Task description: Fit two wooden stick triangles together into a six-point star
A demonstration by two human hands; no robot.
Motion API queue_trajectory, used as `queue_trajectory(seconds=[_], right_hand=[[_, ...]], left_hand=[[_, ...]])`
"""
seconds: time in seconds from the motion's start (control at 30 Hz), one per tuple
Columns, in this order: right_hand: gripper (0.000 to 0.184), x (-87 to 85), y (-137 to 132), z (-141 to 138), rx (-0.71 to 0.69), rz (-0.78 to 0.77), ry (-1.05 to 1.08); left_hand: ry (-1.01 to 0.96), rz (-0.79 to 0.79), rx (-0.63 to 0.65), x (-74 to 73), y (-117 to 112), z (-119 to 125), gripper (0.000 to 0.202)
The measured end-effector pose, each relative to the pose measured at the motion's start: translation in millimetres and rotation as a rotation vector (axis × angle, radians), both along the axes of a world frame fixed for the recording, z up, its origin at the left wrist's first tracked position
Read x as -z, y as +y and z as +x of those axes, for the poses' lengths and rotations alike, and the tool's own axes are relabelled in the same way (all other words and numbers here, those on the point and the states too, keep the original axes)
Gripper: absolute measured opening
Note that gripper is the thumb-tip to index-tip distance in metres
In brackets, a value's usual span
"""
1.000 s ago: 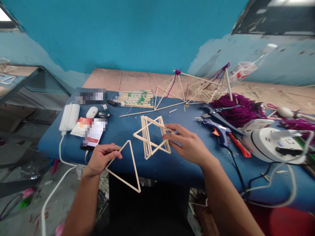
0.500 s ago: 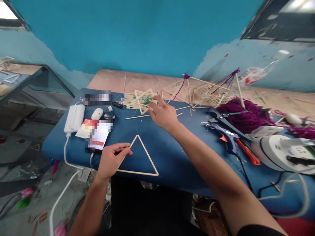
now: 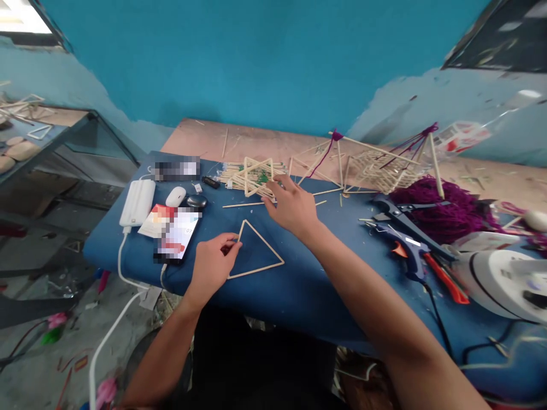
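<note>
My left hand (image 3: 213, 265) pinches the left corner of a single wooden stick triangle (image 3: 264, 242), which lies flat on the blue-covered table (image 3: 325, 273). My right hand (image 3: 294, 208) reaches to the back of the table with its fingers spread. Its fingertips are at the edge of a stack of stick triangles (image 3: 256, 173) shaped like a star. That stack rests on a bundle of wrapped chopsticks (image 3: 231, 169). I cannot tell whether the fingers still touch it.
A phone (image 3: 175, 233), a white power bank (image 3: 137, 202) with its cable and a mouse (image 3: 175, 196) lie at the left. A blue glue gun (image 3: 405, 247), cutters (image 3: 401, 213), purple yarn (image 3: 444, 208), stick frames (image 3: 376, 165) and a white socket reel (image 3: 504, 282) crowd the right.
My right hand carried the triangle stack from the table's middle to the back and set it on the chopsticks. My left hand brought the single triangle up onto the table.
</note>
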State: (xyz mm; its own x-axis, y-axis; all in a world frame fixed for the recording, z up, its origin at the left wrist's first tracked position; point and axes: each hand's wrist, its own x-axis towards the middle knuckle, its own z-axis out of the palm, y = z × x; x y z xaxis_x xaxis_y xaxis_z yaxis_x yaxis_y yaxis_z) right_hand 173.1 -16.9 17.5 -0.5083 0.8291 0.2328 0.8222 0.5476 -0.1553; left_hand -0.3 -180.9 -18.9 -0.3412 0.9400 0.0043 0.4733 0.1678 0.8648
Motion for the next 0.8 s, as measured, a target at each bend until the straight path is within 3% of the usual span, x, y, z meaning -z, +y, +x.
queue_trajectory(seconds=[0.23,0.4,0.5,0.63,0.73,0.8], right_hand=[[0.031,4.7,-42.1,26.1,-0.153,-0.137,0.042],[0.031,13.8,-57.6,35.1,-0.182,-0.236,-0.009],[0.031,18.0,-58.1,36.8,-0.199,-0.261,-0.015],[0.030,21.8,-56.5,38.5,-0.216,-0.265,0.015],[0.029,24.8,-55.7,39.7,-0.240,-0.259,0.044],[0.028,27.5,-54.8,40.3,-0.258,-0.249,0.055]], left_hand=[[0.318,-0.080,0.073,-16.7,12.2,11.1,0.022],[0.584,-0.101,0.031,-50.6,29.1,4.2,0.026],[0.661,-0.106,-0.079,-81.5,50.1,-26.4,0.029],[0.765,-0.179,-0.352,-113.7,87.2,-96.4,0.033],[0.801,-0.312,-0.406,-116.7,115.1,-147.7,0.042],[0.831,-0.351,-0.266,-109.3,132.2,-172.5,0.052]])
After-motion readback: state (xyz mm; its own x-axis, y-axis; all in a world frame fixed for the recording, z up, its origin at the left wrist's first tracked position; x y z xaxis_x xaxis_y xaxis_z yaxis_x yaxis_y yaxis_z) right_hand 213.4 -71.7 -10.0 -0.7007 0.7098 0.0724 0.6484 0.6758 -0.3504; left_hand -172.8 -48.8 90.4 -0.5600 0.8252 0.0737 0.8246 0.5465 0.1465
